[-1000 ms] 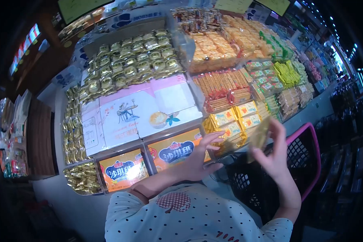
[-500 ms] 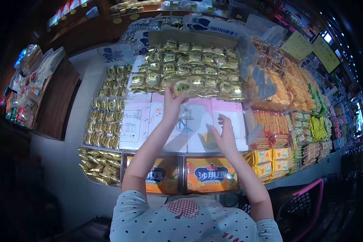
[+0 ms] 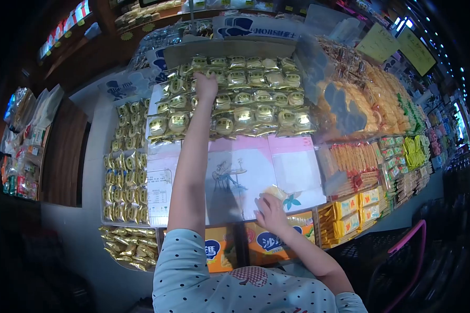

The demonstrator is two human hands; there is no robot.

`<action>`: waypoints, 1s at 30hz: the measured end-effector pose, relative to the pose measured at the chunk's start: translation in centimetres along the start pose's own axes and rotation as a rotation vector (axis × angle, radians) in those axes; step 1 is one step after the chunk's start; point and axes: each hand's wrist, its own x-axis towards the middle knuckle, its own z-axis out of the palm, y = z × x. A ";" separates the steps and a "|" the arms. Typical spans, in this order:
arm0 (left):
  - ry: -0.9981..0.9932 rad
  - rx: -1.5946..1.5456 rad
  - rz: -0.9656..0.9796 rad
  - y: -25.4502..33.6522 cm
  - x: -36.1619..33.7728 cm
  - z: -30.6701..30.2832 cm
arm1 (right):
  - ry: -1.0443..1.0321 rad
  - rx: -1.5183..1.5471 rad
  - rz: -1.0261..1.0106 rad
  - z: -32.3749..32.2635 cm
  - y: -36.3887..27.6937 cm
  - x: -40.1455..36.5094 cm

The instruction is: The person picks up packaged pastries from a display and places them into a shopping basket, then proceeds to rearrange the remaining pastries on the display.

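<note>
My left hand [image 3: 206, 86] reaches over the gold-wrapped packets [image 3: 244, 115], into their far left part. Its fingers are bent down among the wrappers; I cannot tell if this grip has closed on one. My right hand [image 3: 272, 213] has loosely curled, partly open fingers, with nothing seen in it, above the near part of the white carton [image 3: 305, 175]. For a good reach, I should pinch only a wrapper's edge and hold my forearm high, so the near rows do not slide. The carton lies flat, with orange boxes [image 3: 261, 253] on its near side. The room is dim, with small lights [image 3: 461, 69] at far right.
</note>
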 end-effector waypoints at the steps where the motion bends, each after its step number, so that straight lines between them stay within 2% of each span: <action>1: -0.014 0.031 -0.016 0.0 0.3 0.4 | -0.021 0.009 -0.015 0.0 0.2 -0.1; 2: -0.031 0.028 -0.009 0.1 0.3 0.8 | -0.044 0.018 -0.028 -0.1 0.2 -0.2; 4: -0.024 0.555 0.085 0.1 0.3 1.2 | -0.021 0.010 -0.011 -0.2 0.3 -0.2; 7: 0.044 0.740 0.195 -0.4 0.3 1.4 | 0.039 0.052 -0.023 -0.1 0.3 -0.4; 12: 0.205 0.742 0.428 1.8 -2.6 -0.3 | 0.148 0.013 -0.036 -1.0 0.0 -1.2; 14: 0.205 0.581 0.594 3.4 -5.6 -1.4 | 0.066 0.103 0.051 -3.1 -0.9 -1.7; 15: 0.197 0.490 0.696 4.1 -7.6 -2.4 | 0.105 0.091 0.064 -3.6 -1.3 -2.5; 17: 0.125 0.278 0.850 5.5 -12.8 -4.1 | 0.127 0.065 0.121 -6.0 -2.2 -3.9; 23: -0.294 0.078 0.951 6.9 -30.6 -8.8 | 0.241 0.058 0.324 -12.3 -3.8 -12.5; 30: -0.665 -0.085 0.929 6.1 -43.5 -7.7 | 0.381 -0.088 0.541 -17.9 -5.9 -21.0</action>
